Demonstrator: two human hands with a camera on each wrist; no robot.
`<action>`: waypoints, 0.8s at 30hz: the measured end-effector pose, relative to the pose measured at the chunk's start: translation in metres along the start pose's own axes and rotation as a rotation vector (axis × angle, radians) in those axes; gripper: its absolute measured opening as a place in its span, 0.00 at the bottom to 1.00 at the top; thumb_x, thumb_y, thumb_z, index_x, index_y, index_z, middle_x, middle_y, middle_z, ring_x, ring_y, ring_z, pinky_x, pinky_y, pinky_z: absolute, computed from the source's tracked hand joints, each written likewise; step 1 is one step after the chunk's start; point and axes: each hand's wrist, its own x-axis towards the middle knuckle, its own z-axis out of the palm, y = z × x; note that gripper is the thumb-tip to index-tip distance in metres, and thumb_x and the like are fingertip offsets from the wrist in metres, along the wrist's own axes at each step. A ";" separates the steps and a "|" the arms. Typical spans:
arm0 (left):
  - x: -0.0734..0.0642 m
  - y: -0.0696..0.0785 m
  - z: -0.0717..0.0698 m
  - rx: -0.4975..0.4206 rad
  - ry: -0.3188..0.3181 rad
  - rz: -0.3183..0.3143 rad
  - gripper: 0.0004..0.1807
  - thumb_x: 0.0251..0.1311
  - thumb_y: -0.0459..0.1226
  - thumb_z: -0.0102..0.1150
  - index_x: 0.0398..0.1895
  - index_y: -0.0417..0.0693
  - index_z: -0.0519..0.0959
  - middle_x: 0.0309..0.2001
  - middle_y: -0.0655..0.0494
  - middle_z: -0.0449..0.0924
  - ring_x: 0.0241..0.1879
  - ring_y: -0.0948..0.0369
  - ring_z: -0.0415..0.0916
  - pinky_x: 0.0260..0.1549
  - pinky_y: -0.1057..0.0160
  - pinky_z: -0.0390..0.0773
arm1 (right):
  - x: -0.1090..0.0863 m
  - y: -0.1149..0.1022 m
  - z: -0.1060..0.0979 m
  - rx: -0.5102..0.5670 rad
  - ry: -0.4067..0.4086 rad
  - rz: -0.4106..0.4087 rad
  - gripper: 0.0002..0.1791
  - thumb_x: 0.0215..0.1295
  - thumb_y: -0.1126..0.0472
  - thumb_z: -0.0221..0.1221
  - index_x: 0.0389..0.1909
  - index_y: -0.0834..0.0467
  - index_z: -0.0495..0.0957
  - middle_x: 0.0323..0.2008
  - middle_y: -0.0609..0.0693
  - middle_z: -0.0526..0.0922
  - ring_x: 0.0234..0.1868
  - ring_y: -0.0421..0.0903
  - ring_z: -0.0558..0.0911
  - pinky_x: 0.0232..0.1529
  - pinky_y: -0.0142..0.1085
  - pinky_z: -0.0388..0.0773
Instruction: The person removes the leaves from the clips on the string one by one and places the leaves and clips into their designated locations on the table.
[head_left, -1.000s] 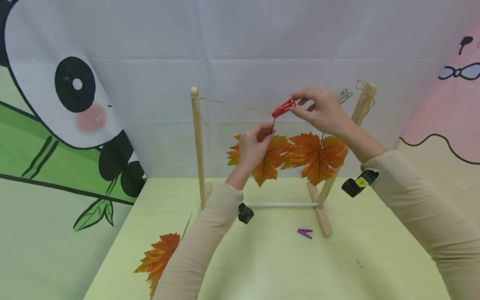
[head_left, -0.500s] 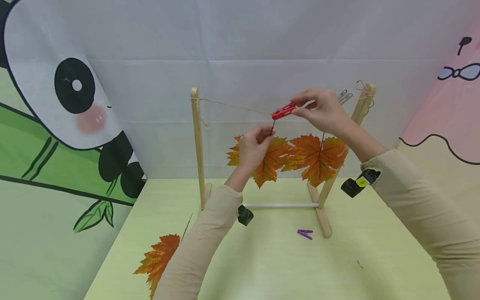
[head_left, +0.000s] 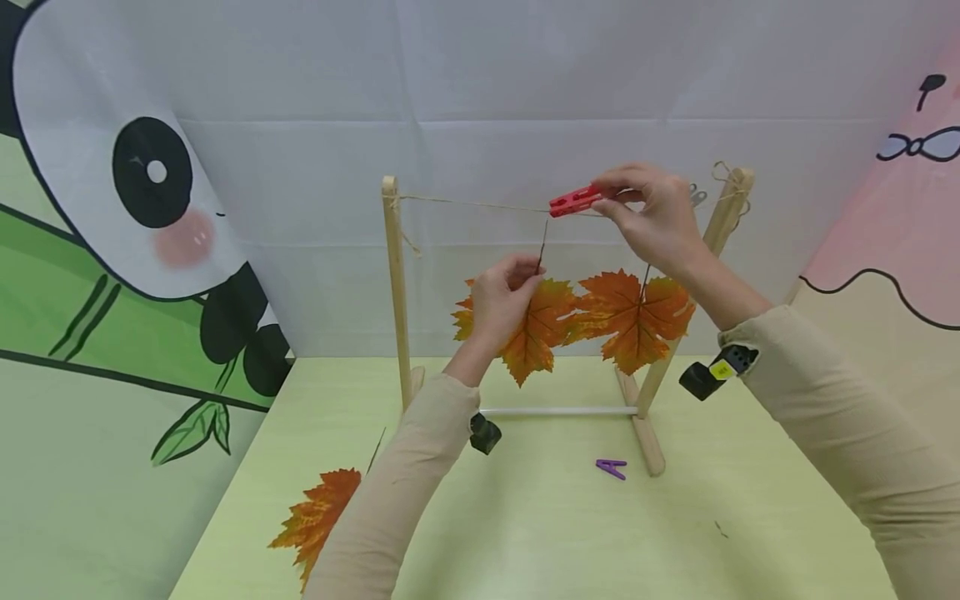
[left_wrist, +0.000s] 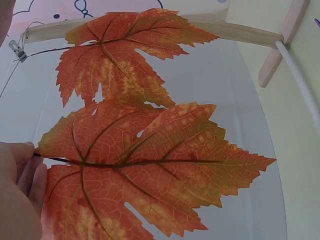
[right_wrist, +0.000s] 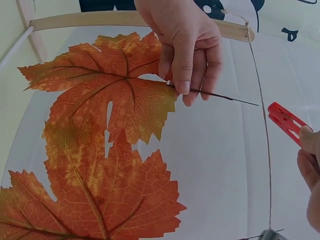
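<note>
My left hand (head_left: 504, 300) pinches the dark stem (right_wrist: 215, 94) of an orange maple leaf (left_wrist: 145, 165), with the blade hanging below the fingers. The stem's tip points up, just short of the string (right_wrist: 265, 135). Up and to the right, my right hand (head_left: 654, 212) pinches a red clothespin (head_left: 574, 201) by its handle end. In the right wrist view the clothespin's nose is close to the string but apart from it, with nothing in it. A second maple leaf (head_left: 633, 317) hangs from the string by a grey clip (left_wrist: 19, 51), its blade overlapping the held one.
Two wooden posts (head_left: 395, 283) carry the string, with a white rod (head_left: 558, 411) between them low down. On the table (head_left: 525, 525) lie a purple clothespin (head_left: 611, 468) and, beside my left sleeve, another maple leaf (head_left: 318, 517).
The red clothespin has come away from the stem, moving up and slightly right with my right hand. The string has risen straighter. My left hand has sunk slightly with its leaf.
</note>
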 end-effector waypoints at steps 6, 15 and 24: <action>-0.003 -0.005 -0.004 0.003 0.000 -0.024 0.07 0.54 0.31 0.61 0.37 0.43 0.81 0.35 0.52 0.83 0.30 0.60 0.81 0.33 0.70 0.78 | -0.004 -0.002 0.002 0.136 0.004 -0.090 0.17 0.50 0.74 0.62 0.44 0.69 0.78 0.41 0.57 0.79 0.40 0.34 0.77 0.42 0.25 0.75; -0.011 -0.016 -0.014 0.032 -0.020 -0.051 0.07 0.52 0.32 0.62 0.36 0.43 0.81 0.34 0.52 0.83 0.28 0.60 0.81 0.31 0.68 0.78 | -0.014 -0.004 0.004 0.199 -0.019 -0.099 0.16 0.49 0.77 0.61 0.42 0.72 0.77 0.42 0.58 0.77 0.43 0.41 0.78 0.44 0.27 0.75; -0.021 -0.028 -0.021 0.041 -0.034 -0.059 0.07 0.52 0.32 0.63 0.36 0.42 0.81 0.33 0.51 0.83 0.29 0.59 0.81 0.30 0.68 0.79 | -0.025 -0.001 0.003 0.247 -0.019 -0.059 0.19 0.48 0.79 0.61 0.44 0.72 0.76 0.42 0.58 0.76 0.45 0.42 0.78 0.45 0.28 0.75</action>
